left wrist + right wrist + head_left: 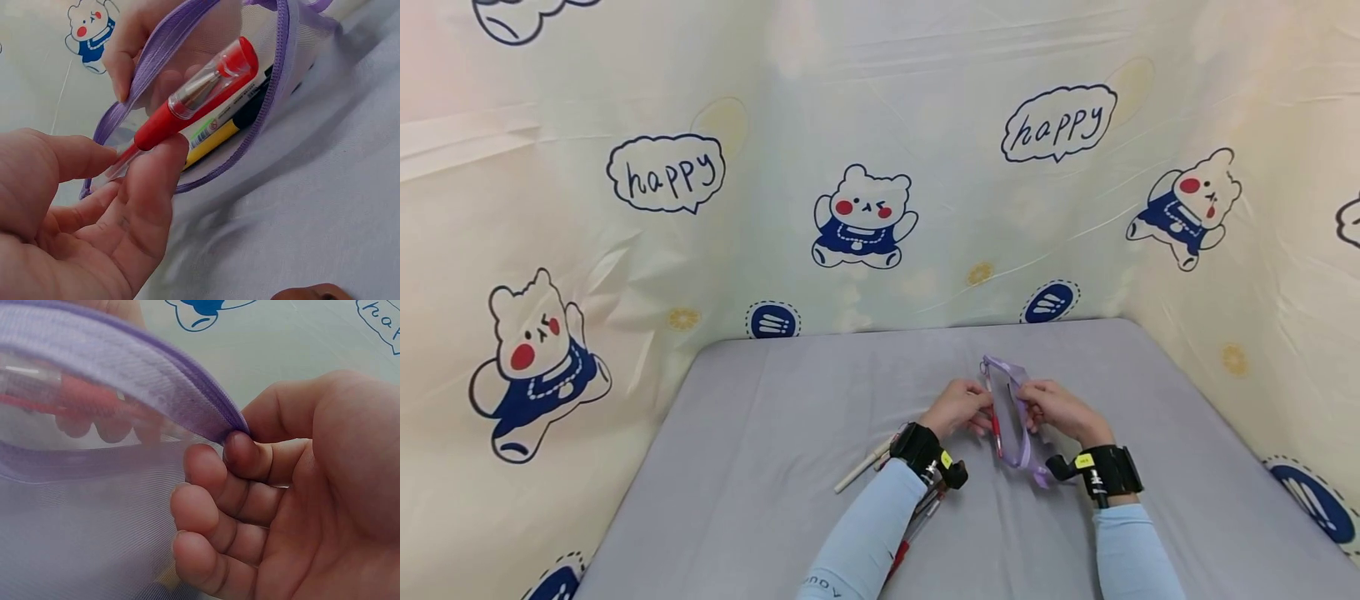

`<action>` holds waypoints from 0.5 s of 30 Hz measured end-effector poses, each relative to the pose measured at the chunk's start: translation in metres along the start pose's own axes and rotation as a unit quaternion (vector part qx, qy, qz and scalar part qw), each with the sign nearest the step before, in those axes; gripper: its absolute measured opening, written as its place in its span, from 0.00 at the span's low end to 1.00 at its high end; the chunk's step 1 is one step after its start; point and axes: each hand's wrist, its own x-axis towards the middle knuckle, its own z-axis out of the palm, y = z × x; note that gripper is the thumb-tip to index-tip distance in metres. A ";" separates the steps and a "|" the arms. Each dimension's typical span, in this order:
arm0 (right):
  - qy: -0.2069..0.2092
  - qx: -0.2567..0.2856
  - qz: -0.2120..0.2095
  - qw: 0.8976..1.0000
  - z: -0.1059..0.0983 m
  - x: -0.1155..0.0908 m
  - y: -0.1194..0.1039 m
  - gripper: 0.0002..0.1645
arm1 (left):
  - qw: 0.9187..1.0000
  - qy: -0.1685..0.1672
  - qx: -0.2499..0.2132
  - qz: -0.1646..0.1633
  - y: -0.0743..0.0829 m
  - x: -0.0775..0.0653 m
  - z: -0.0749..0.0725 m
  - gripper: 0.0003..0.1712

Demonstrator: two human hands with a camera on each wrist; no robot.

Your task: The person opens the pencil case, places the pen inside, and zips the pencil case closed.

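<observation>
My left hand (962, 407) pinches a red gel pen (162, 125) with a clear cap. The pen lies across the unzipped mouth of a mesh zipper pouch (94, 512) with purple edging. Between thumb and forefinger, my right hand (1060, 411) grips the pouch's purple zipper edge (206, 403) and spreads the mouth. Inside the pouch, a yellow and black pen (212, 139) shows next to a white-barrelled pen (228, 109) in the left wrist view.
On the grey tabletop (760, 450), a beige pen (861, 468) and other pens lie beside and under my left forearm. Another red pen (898, 554) sticks out near the left sleeve. A printed curtain (940, 100) hangs behind the table.
</observation>
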 end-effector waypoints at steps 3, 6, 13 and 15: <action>0.000 -0.002 -0.002 1.000 0.000 0.000 0.001 0.17 | 1.000 0.001 -0.002 0.001 0.002 -0.001 0.001 0.10; -0.003 -0.008 -0.005 1.000 -0.001 0.000 0.001 0.17 | 1.000 -0.001 -0.008 0.005 0.003 -0.001 0.001 0.08; -0.011 -0.012 -0.008 1.000 -0.003 0.000 0.001 0.17 | 1.000 -0.002 -0.023 0.010 0.005 -0.004 0.004 0.08; -0.011 -0.012 -0.008 1.000 -0.003 0.000 0.001 0.17 | 1.000 0.001 -0.027 0.011 0.005 -0.004 0.004 0.09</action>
